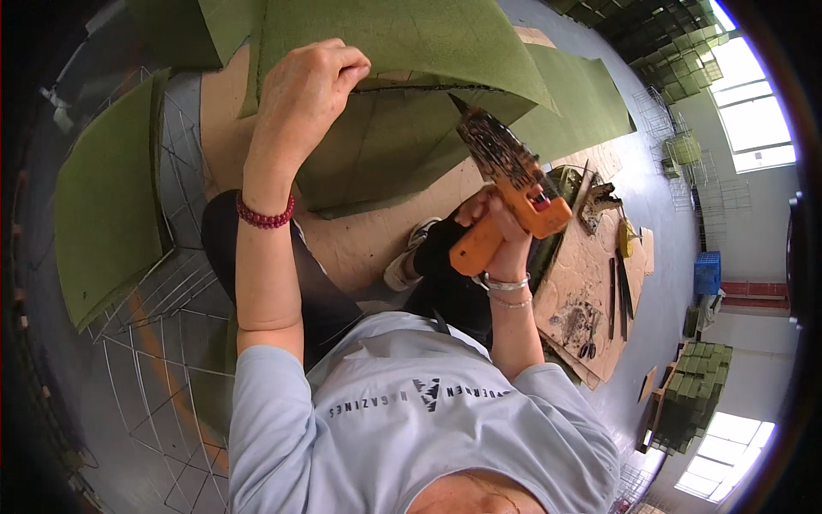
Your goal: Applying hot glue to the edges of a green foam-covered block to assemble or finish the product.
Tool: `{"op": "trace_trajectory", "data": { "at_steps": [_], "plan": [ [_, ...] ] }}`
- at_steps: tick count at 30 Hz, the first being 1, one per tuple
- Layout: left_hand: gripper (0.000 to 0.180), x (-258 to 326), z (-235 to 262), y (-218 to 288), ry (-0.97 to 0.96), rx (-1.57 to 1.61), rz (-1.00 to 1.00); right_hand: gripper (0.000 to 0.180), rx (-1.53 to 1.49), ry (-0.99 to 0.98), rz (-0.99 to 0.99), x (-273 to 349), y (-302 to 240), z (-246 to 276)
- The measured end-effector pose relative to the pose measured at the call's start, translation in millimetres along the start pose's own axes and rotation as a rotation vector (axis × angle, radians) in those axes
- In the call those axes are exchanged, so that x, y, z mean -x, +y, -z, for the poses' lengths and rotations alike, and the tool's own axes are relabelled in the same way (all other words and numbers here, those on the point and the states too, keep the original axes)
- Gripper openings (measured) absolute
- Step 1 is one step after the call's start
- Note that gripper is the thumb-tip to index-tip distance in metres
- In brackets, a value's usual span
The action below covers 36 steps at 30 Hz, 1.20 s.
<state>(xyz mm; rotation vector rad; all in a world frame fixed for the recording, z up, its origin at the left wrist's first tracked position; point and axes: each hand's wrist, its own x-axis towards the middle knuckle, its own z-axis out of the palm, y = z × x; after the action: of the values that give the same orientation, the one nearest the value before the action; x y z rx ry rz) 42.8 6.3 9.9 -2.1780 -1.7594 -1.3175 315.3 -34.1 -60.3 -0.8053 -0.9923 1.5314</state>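
Observation:
My right hand (505, 231), in front of my knees, is wrapped round the grip of an orange pistol-shaped tool (522, 193). Its front part is coated in dark grime and narrows to a black point, directed up and left at a green sheet (394, 47). A dark line runs along the near edge of that sheet, and another green panel (377, 163) hangs below it. Further left, my left hand (308, 90) is closed in a pinch beside the left end of the dark line. Whatever its fingers hold, if anything, is hidden.
Cardboard (360, 227) lies beneath the work. Wire frames (163, 351) and another green panel (107, 206) stand at my left. On cardboard at my right lie scissors (587, 349) and dark strips (618, 287). Stacked green blocks (698, 390) stand beyond.

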Motion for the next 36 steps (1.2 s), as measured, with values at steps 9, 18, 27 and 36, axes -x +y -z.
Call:
{"op": "trace_trajectory", "data": {
  "at_steps": [9, 18, 27, 36],
  "plan": [
    [0.011, 15.6, 9.0, 2.1, -0.028, -0.025, 0.033, 0.032, -0.058, -0.093, -0.077, 8.9, -2.8, 33.1],
    [0.007, 23.8, -8.0, 14.5, 0.043, -0.151, -0.110, 0.039, -0.162, -0.005, 0.165, 1.5, -22.7, 65.3],
    [0.020, 55.9, -24.3, 6.2, 0.210, -0.500, -0.238, 0.037, -0.116, 0.629, 0.404, 3.6, -97.4, 294.8],
    [0.014, 65.7, -33.0, -0.7, 0.244, -0.589, -0.282, 0.033, -0.300, 0.986, 0.258, 26.9, -21.5, 434.2]
  ]
}}
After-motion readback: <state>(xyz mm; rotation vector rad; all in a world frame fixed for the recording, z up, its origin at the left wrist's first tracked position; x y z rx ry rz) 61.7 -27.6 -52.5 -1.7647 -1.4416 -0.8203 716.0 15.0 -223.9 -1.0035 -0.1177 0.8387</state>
